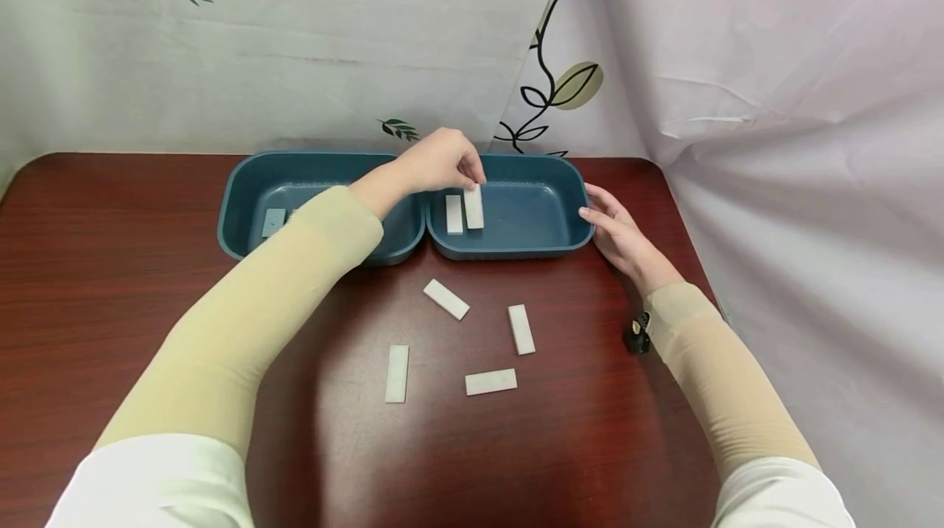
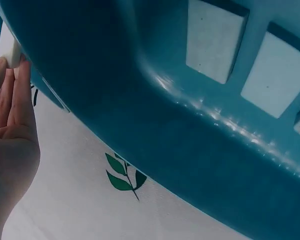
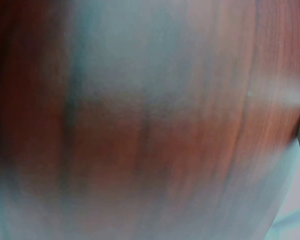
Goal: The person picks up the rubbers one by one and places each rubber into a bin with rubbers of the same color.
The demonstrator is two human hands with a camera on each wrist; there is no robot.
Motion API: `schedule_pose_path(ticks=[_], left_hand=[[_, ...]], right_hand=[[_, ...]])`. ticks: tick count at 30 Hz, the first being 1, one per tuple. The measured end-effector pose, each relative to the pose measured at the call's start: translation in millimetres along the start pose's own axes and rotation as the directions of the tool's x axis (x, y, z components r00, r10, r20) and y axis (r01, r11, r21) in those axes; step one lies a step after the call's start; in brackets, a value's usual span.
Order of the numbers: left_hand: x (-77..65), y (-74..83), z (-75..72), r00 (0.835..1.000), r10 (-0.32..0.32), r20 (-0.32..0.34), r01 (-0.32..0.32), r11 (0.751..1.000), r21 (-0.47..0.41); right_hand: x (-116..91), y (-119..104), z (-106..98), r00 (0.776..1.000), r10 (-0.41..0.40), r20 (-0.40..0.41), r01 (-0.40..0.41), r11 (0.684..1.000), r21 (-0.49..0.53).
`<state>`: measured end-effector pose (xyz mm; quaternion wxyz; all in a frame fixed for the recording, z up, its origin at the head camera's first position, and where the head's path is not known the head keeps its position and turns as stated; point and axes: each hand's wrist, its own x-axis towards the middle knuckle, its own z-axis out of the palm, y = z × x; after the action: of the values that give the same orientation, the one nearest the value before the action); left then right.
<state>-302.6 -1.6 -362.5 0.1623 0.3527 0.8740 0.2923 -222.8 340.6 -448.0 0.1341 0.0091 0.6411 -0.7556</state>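
My left hand (image 1: pixel 442 161) pinches a white rectangular block (image 1: pixel 474 207) between thumb and fingertips, over the left part of the right-hand blue bin (image 1: pixel 509 252). Another white block (image 1: pixel 453 215) lies in that bin, just left of the held one. The left wrist view also has the held block (image 2: pixel 8 46) in the fingers, at its left edge. At the bin's right end my right hand (image 1: pixel 619 237) holds the rim, thumb over the edge and fingers along the outside. The right wrist view shows mostly blurred table.
A second blue bin (image 1: pixel 229 225) adjoins on the left, with several pale blocks (image 2: pixel 215 40) on its floor, partly behind my left forearm. In front, white blocks (image 1: pixel 446 299) lie scattered on the brown table (image 1: pixel 560 446). A small black object (image 1: pixel 636 334) is by my right wrist.
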Motion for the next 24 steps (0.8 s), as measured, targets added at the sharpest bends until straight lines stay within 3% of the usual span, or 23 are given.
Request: schedule_pose_path(ticks=[17,24], left_hand=[[19.0,-3.0,6.9,0.995,-0.014,0.100,0.007,0.998,0.070],[21.4,-7.1,10.9,0.995,-0.024,0.099,0.016,0.997,0.079]], right_hand=[[0,0,0,1.000,0.008,-0.004,-0.008,1.000,0.002],[1,1,-1,1.000,0.008,-0.005,-0.008,1.000,0.004]])
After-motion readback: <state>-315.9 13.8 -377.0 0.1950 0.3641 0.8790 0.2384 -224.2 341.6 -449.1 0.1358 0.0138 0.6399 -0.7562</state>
